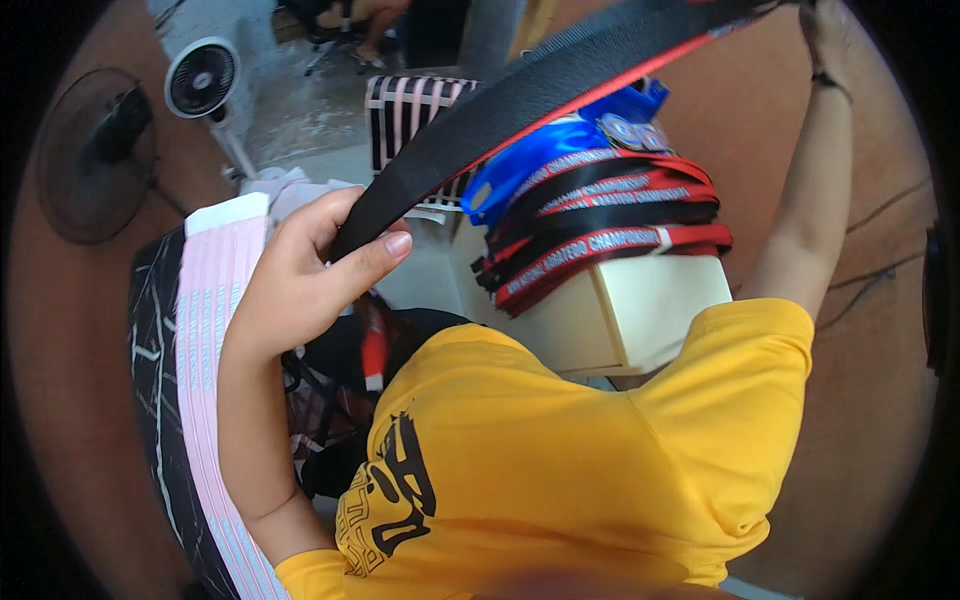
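A bundle of wide black ribbons with red edges (500,115) stretches from my left hand up to the far right. My left hand (305,265) is closed round its near end, thumb on top, and a short red tail (373,350) hangs below it. My right arm reaches far out, and my right hand (825,38), partly cut by the top edge, grips the other end. Beneath the stretched bundle, more black and red printed ribbons (610,225) lie piled on a cream cabinet (670,310). A shiny blue ribbon (525,165) with round medals (630,132) rests on that pile.
On my left, pale pink ribbons (205,330) lie along a black marble-patterned surface (155,370). A white fan (203,78) and a dark fan (100,155) stand beyond. Behind is a black-and-pink striped thing (400,125). Another person's leg (375,30) shows at the back.
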The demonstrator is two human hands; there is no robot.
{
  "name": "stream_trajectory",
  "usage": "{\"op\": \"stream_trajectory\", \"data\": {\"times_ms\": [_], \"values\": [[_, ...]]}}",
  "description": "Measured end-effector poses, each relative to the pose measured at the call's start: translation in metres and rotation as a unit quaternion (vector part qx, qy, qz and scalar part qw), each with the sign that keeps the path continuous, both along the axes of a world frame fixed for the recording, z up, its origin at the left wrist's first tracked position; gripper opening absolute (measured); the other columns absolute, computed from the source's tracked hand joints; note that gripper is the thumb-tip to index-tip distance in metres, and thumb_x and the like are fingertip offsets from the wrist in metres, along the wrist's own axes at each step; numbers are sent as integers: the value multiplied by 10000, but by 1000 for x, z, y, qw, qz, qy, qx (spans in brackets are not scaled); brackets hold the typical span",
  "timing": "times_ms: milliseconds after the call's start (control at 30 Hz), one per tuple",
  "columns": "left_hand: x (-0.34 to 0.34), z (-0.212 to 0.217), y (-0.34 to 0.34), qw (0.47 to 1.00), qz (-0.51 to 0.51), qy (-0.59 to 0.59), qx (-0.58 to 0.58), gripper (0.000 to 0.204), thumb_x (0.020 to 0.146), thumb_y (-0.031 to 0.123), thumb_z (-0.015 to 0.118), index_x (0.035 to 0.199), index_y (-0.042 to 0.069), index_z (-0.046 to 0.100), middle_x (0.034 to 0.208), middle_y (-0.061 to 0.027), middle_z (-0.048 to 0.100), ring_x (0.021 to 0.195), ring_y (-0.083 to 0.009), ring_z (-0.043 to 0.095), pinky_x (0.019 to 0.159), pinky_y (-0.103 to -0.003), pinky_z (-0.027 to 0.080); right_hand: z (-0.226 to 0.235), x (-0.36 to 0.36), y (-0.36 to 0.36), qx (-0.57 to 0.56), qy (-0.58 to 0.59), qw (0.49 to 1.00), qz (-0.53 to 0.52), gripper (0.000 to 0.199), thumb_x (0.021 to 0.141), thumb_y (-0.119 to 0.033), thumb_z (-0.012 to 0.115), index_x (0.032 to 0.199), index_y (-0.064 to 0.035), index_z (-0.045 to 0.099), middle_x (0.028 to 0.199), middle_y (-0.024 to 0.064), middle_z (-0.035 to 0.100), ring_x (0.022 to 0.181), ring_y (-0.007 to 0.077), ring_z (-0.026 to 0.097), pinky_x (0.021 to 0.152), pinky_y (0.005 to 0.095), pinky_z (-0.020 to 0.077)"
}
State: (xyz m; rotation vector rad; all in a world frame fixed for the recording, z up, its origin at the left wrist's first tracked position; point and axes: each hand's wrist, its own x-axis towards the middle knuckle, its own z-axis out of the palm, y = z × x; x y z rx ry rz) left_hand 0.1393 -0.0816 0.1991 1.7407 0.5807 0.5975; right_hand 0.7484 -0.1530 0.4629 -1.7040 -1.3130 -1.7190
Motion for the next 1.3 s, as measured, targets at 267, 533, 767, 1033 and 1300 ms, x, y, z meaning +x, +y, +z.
{"op": "stream_trajectory", "data": {"times_ms": [267, 533, 767, 1033, 1300], "values": [[68, -16, 7, 991, -26, 36, 126, 369, 892, 372, 748, 967, 37, 613, 749, -16, 564, 654, -94, 498, 592, -275, 410, -178, 87, -121, -108, 221, 964, -105, 116, 952, -96, 546, 1040, -22, 565, 1028, 282, 656, 1040, 480, 613, 822, 533, 482], [160, -51, 28, 988, -7, 13, 154, 341, 921, 286, 722, 1115, 32, 603, 904, -61, 638, 820, -118, 575, 747, -280, 468, -291, 137, -158, -134, 384, 884, -230, 199, 922, -117, 596, 1111, -78, 550, 1120, 259, 657, 1114, 464, 599, 898, 544, 472], [205, -111, 32, 992, 0, -35, 124, 333, 927, 272, 715, 1119, 22, 610, 912, -71, 642, 817, -129, 583, 763, -294, 483, -428, 219, -206, -294, 597, 702, -254, 388, 911, -74, 596, 1288, -153, 554, 1196, 156, 682, 1120, 340, 636, 983, 446, 472], [212, -129, 27, 984, -33, -32, 174, 289, 901, 234, 717, 1088, 30, 635, 975, -114, 645, 904, -217, 615, 807, -333, 477, -404, 248, -191, -487, 717, 407, -286, 343, 910, -98, 587, 1253, -114, 598, 1138, 87, 698, 947, 297, 672, 846, 461, 518], [212, -147, 23, 973, -54, 78, 211, 492, 869, 341, 737, 1258, 80, 589, 1233, -140, 635, 1194, -339, 566, 1014, -447, 404, -267, 124, -88, -300, 659, 656, -213, 344, 948, -251, 585, 1271, -139, 618, 1021, 57, 684, 733, 177, 619, 582, 359, 457]]}}
